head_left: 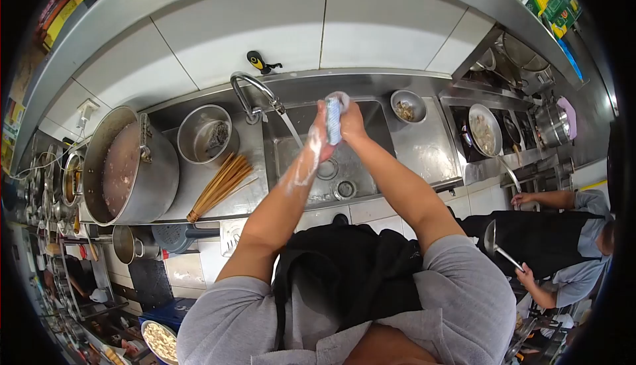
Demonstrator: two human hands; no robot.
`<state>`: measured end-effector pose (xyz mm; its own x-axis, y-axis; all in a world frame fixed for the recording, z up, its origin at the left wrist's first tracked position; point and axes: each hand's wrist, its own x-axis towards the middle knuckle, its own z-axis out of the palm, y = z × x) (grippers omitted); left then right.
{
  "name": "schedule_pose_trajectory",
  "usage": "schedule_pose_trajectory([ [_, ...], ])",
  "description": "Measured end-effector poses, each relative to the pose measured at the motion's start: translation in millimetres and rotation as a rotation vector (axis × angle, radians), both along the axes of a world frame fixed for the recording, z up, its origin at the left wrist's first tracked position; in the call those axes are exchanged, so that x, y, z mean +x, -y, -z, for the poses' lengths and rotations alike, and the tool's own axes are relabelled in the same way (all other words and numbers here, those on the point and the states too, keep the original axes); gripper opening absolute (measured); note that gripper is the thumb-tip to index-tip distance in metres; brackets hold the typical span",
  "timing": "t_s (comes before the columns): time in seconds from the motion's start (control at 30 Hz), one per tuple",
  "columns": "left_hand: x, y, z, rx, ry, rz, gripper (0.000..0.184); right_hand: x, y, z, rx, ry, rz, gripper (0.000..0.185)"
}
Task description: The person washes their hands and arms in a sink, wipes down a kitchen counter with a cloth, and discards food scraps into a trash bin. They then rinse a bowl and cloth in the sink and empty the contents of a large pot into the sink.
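Observation:
Over the steel sink (281, 156), my left hand (319, 138) and my right hand (354, 121) are closed together around a blue-and-white patterned cloth (333, 120). A pale, rounded end sticks up above my fingers; whether it is part of the cloth I cannot tell. White suds streak my left wrist and forearm. To the left of my hands, water runs from the curved faucet (255, 93) into the sink. A glass-like round piece (344, 189) lies near the sink's front edge.
Left of the sink are a bundle of wooden sticks (218, 186), a metal pot (209, 133) and a large stockpot (159, 173). A small bowl (408, 106) sits to the right. Beyond, a co-worker (583, 232) holds a ladle (491, 239) and a pan (485, 130) over the stove.

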<state>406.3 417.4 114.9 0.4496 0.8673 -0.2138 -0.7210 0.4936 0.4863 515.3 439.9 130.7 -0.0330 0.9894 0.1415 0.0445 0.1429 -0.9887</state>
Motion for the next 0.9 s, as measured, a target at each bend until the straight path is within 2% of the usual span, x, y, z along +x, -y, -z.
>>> schedule_pose_trajectory([
  [0.03,9,3,0,-0.010,0.000,0.008,0.066,-2,-1,4,0.112,0.343,0.117,0.020],
  [0.1,22,0,-4,0.439,-0.688,-0.495,0.061,-11,1,12,0.252,0.694,0.242,0.021],
  [0.13,21,6,-14,0.848,-1.146,-0.735,0.060,-15,8,16,0.267,0.778,0.202,0.021],
  [0.17,23,19,-22,0.850,-1.142,-0.731,0.060,-20,19,20,0.280,0.869,0.133,0.021],
  [0.23,22,54,-61,1.020,-1.816,-0.382,0.061,-23,27,24,0.281,1.068,-0.051,0.021],
  [0.27,15,56,-69,1.041,-1.832,-0.212,0.050,-23,30,23,0.283,1.186,-0.170,0.022],
  [0.3,6,44,-65,1.042,-1.831,-0.210,0.050,-22,28,21,0.278,1.306,-0.308,0.022],
  [0.37,-14,3,-43,1.129,-1.253,0.284,0.042,-23,24,13,0.276,1.521,-0.622,0.022],
  [0.4,-21,-7,-26,1.010,-1.212,0.188,0.036,-24,22,4,0.290,1.575,-0.772,0.023],
  [0.43,-30,-17,-17,0.879,-1.078,0.204,0.038,-26,20,-6,0.310,1.587,-0.908,0.023],
  [0.47,-40,-22,-9,0.716,-0.840,0.215,0.039,-25,18,-19,0.329,1.498,-0.994,0.023],
  [0.5,-47,-21,-2,0.562,-0.565,0.187,0.041,-25,14,-37,0.357,1.223,-0.988,0.025],
  [0.53,-46,-16,2,0.447,-0.264,0.126,0.044,-27,12,-63,0.359,1.231,-0.977,0.025],
  [0.57,-41,-10,4,0.354,0.020,0.064,0.047,-32,12,-93,0.235,0.803,-0.879,0.020],
  [0.63,-20,6,-10,0.224,0.402,-0.032,0.054,-42,6,-96,-0.166,-0.172,-0.650,0.014],
  [0.7,0,15,-36,0.155,0.420,-0.059,0.055,-58,9,-96,-0.175,-0.543,-0.346,0.015],
  [0.73,7,21,-39,0.093,0.460,-0.107,0.057,-62,4,-92,-0.176,-0.538,-0.338,0.015],
  [0.77,13,27,-42,0.033,0.500,-0.157,0.061,-64,-7,-89,-0.119,-0.552,-0.220,0.015],
  [0.8,19,34,-43,-0.066,0.509,-0.131,0.058,-64,-18,-83,-0.061,-0.569,-0.106,0.015],
  [0.83,24,34,-40,-0.066,0.505,-0.132,0.058,-59,-30,-74,-0.062,-0.572,-0.108,0.015],
  [0.9,30,25,-34,-0.049,0.337,-0.198,0.056,-46,-50,-54,-0.036,-0.607,0.079,0.014],
])
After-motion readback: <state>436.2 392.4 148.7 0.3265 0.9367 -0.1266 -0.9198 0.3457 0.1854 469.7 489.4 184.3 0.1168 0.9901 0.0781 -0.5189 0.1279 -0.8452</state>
